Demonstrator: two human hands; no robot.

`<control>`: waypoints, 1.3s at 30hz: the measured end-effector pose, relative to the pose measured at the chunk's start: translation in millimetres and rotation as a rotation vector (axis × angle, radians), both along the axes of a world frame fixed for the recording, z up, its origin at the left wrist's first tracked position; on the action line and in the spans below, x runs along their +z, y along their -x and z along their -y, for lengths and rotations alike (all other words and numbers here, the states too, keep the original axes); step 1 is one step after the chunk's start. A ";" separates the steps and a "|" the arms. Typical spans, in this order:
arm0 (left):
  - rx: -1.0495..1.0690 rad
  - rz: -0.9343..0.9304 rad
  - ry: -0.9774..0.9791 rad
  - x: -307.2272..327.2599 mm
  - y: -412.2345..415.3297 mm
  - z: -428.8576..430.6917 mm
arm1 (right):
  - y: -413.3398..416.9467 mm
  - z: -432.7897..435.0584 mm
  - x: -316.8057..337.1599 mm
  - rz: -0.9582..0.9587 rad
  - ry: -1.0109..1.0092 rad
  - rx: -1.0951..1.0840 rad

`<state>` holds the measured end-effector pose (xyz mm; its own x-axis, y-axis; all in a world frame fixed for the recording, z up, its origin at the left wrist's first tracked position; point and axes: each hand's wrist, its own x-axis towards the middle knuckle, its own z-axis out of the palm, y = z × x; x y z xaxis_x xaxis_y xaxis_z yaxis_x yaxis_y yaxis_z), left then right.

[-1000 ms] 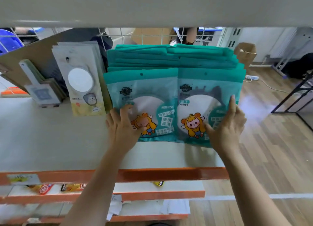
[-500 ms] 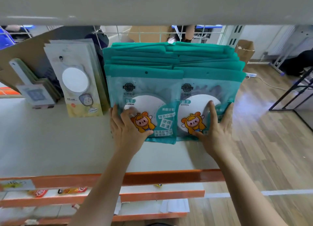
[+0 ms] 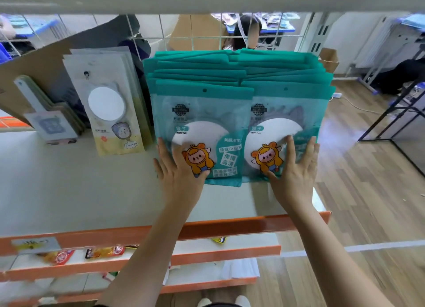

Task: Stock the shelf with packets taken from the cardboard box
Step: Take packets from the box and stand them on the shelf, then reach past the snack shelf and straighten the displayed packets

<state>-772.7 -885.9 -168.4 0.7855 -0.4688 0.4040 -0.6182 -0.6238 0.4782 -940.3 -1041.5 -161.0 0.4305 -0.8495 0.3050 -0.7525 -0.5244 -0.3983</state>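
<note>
Two rows of teal mirror packets stand side by side on the white shelf (image 3: 69,191), leaning back against the wire grid. My left hand (image 3: 178,171) lies flat, fingers spread, on the lower part of the left front packet (image 3: 202,122). My right hand (image 3: 294,171) presses flat on the lower right of the right front packet (image 3: 282,120). Neither hand grips anything. The cardboard box is not in view.
Left of the teal rows stand pale yellow mirror packets (image 3: 110,113) and a small grey packet (image 3: 51,127). The shelf's orange front edge (image 3: 230,226) runs below my arms, with lower shelves holding snack packets (image 3: 103,252). A person sits behind the wire grid (image 3: 195,33).
Both hands have slid up the front packets and pushed the two rows back and more upright. My right hand moved from the packet's right edge onto its face.
</note>
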 end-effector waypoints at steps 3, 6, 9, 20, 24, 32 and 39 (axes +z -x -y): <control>-0.035 -0.022 -0.017 -2.5 5.7 -12.1 | 5.1 -15.2 -2.3 -0.024 -0.028 -0.002; -0.047 -0.054 -0.110 -3.9 11.6 -24.3 | 11.6 -31.0 -3.0 -0.037 -0.029 -0.006; -0.030 -0.080 -0.285 -1.6 18.7 -38.3 | 16.1 -45.8 -0.3 -0.085 -0.038 0.026; 0.127 -0.095 -0.352 33.5 40.8 -127.5 | 19.2 -90.3 24.7 -0.316 -0.049 0.323; 0.162 -0.125 -0.380 43.5 50.3 -179.1 | 8.1 -123.2 29.5 -0.316 -0.075 0.468; 0.394 -0.252 -0.416 56.7 53.5 -292.8 | -38.9 -211.6 42.2 -0.325 -0.050 0.695; 0.489 -0.244 -0.404 61.4 22.9 -399.5 | -106.0 -318.6 50.1 -0.288 -0.012 0.876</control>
<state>-795.5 -486.4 -107.0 0.9920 -0.1134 0.0561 -0.1236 -0.9630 0.2393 -834.4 -722.8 -110.9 0.9792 -0.1866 0.0795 -0.1596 -0.9506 -0.2661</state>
